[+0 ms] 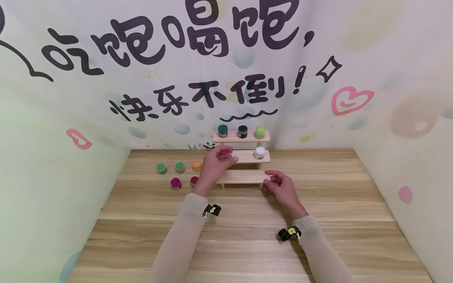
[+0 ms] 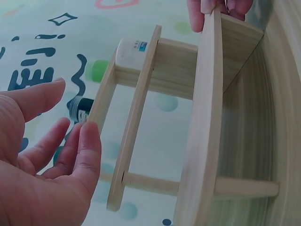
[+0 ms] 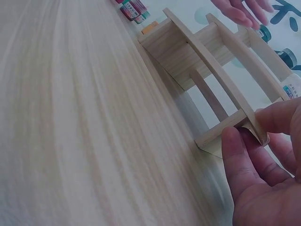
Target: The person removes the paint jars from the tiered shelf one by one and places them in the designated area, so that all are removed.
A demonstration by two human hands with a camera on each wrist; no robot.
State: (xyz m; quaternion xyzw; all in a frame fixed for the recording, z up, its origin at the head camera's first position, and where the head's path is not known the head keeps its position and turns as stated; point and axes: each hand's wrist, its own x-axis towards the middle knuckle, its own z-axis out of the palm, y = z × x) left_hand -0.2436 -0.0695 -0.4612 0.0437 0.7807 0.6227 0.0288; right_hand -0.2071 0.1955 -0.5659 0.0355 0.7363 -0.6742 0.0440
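Steadying the tiered wooden rack seems in hand: the right hand pinches its four-o'clock end; the left hand hangs slack, empty. Next likely calls for the orange jar at its nine o'clock.

Wooden stand: middle tier, left end behind left hand. Red jar left of stand, partly covered. White jar on stand, label illegible. Right hand at stand's right end, cropped in right wrist view.
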